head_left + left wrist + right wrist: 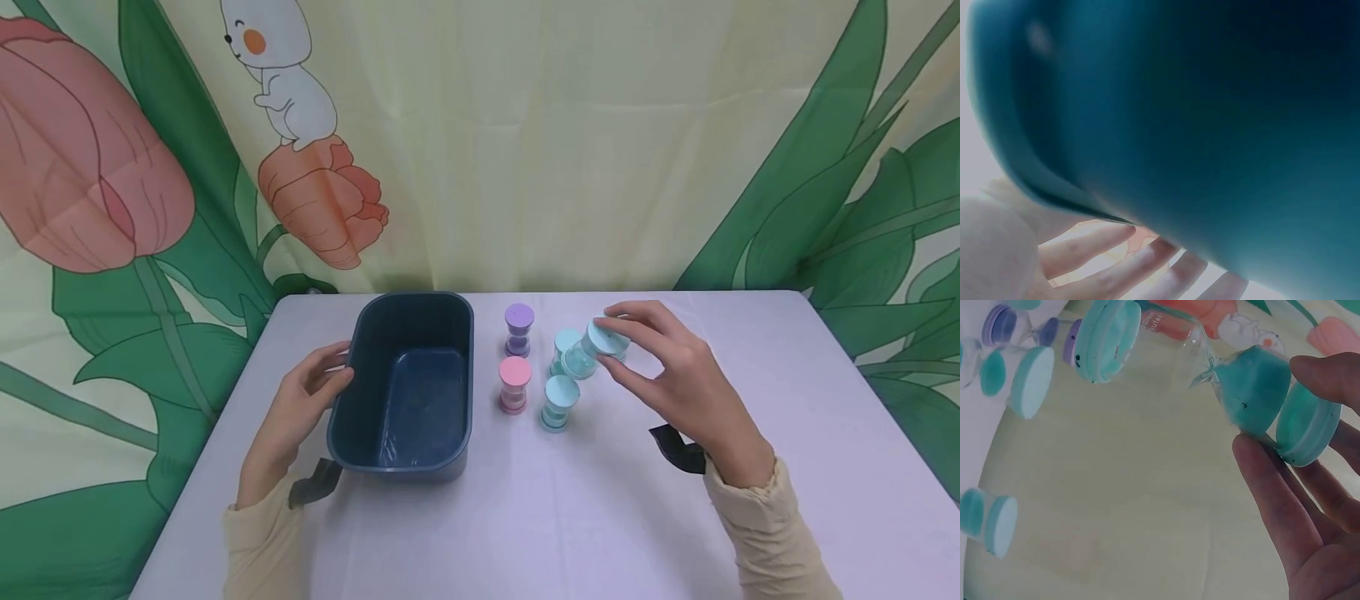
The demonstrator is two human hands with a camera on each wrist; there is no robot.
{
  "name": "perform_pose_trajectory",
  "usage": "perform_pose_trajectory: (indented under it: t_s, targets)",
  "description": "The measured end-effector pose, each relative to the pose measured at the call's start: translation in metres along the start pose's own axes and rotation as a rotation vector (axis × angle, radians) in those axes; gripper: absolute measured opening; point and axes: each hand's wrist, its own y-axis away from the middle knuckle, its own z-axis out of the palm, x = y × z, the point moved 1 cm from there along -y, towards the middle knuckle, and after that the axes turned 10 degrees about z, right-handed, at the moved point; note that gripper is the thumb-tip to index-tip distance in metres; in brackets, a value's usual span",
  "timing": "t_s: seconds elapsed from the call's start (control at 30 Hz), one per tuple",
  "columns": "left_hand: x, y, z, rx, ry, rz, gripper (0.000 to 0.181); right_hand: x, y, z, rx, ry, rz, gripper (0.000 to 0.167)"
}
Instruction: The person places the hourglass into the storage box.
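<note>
1. Left hand (300, 404): fairly straight, spread fingers touch the outer left wall of the bin.
2. Dark blue plastic bin (400, 468): stands on the left half of the table (510, 517), mouth up, long axis running from the far edge toward the near edge.
3. Pink hourglass (514, 385): upright, just right of the bin.
4. Purple hourglass (518, 331): upright, beyond the pink one, near the far edge.
5. Front teal hourglass (559, 403): upright, long axis vertical.
6. Rear teal hourglass (564, 347): upright, partly covered by the held one.
7. Held teal hourglass (580, 361): above the table's far half, right of the bin, long axis tilted; its free end points left and toward the near edge.
8. Rightmost teal hourglass (1000, 526): upright, seen in the right wrist view.
9. Right hand (667, 367): thumb and fingers pinch the held hourglass's right-hand cap.
</note>
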Motion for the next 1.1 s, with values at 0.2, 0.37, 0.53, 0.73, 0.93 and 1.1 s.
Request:
perform_pose_trajectory:
  t_s: [0.2, 0.37, 0.53, 0.73, 0.93, 1.1]
  targets:
    - [0.000, 0.000, 0.000, 0.001, 0.008, 0.002, 0.060, -0.007, -0.009, 0.004, 0.007, -0.021, -0.015, 0.048]
    - [0.000, 0.000, -0.001, -0.001, 0.007, -0.005, 0.060, -0.015, -0.019, 0.010, 0.006, -0.032, -0.049, 0.046]
    - [0.000, 0.000, 0.000, -0.006, 0.009, 0.000, 0.060, -0.023, -0.028, 0.014, 0.038, -0.041, -0.091, 0.048]
    - [-0.001, 0.000, 0.001, -0.006, 0.007, 0.008, 0.059, -0.031, -0.035, 0.020, 0.026, -0.056, -0.091, 0.051]
    - [-0.002, 0.000, 0.000, -0.004, 0.002, 0.011, 0.059, -0.034, -0.039, 0.024, 0.037, -0.056, -0.112, 0.052]
    - [-0.003, -0.002, 0.000, 0.002, 0.012, 0.015, 0.057, -0.034, -0.043, 0.028, 0.022, -0.079, -0.111, 0.047]
